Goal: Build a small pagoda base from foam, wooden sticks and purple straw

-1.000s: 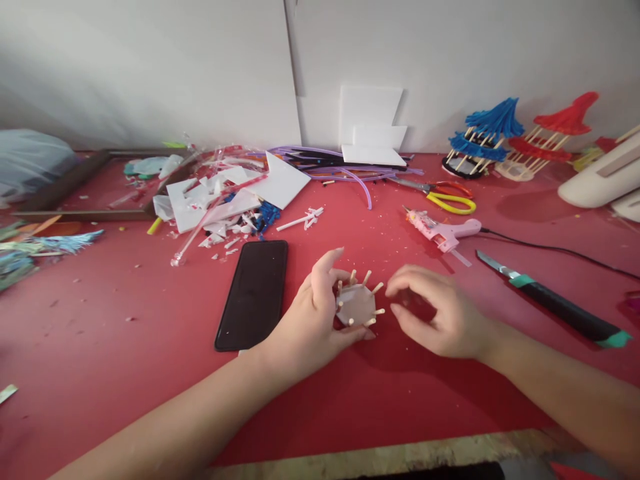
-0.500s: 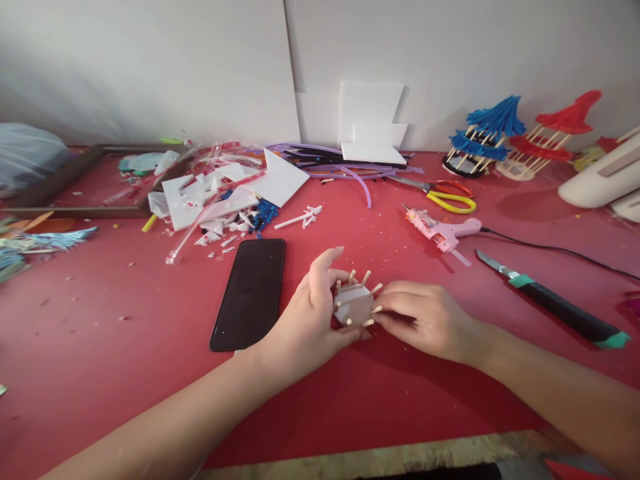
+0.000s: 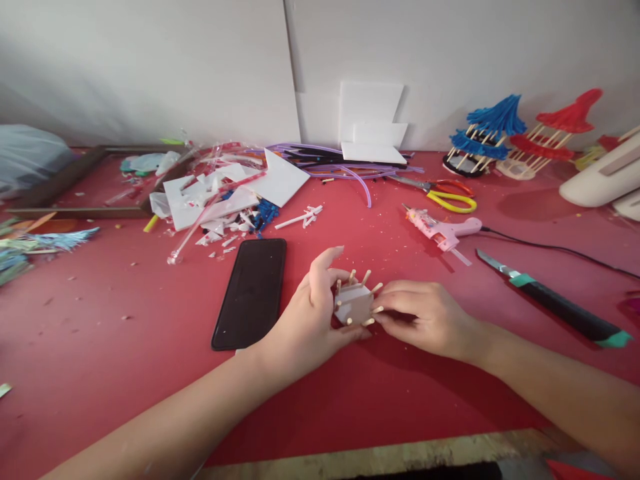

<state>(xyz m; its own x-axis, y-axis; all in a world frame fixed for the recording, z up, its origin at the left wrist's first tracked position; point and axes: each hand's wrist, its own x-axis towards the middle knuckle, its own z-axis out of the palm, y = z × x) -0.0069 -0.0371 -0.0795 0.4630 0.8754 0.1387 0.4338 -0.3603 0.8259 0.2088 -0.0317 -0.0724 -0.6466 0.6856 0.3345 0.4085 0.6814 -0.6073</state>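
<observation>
On the far left of the red table [image 3: 125, 373], there is a pale plastic bag [image 3: 33, 160] at the back. Just beside it lies a brown frame [image 3: 85, 213], with plastic bits inside. Thin blue and green strips [image 3: 65, 241] lie in front of the frame. Next comes a messy pile of white scraps [image 3: 185, 200], with clear plastic and blue bits mixed in. A black phone [image 3: 250, 293] lies flat in front of the pile.

The left hand [image 3: 305, 313] is just to the right of the phone. Its thumb and fingers curl around a small pale base [image 3: 354, 303] and hold it. The base is near the middle, between the two hands, and little wooden sticks [image 3: 367, 277] poke up around its edge. Behind it, purple and black strips [image 3: 360, 183] lie by the wall, and white boards [image 3: 373, 110] stand there too.

The right hand [image 3: 425, 317] has its fingers nearly closed. Its thumb and pointing finger pinch a stick at the right side of the base.

Farther right are scissors [image 3: 450, 200] with red and yellow handles, and a pink glue gun [image 3: 443, 232] with a black cord. A blue tower [image 3: 495, 123] stands behind them. Next are a knife [image 3: 570, 310] and a red tower [image 3: 570, 117]. A big whitish thing [image 3: 600, 173] is at the right edge.
</observation>
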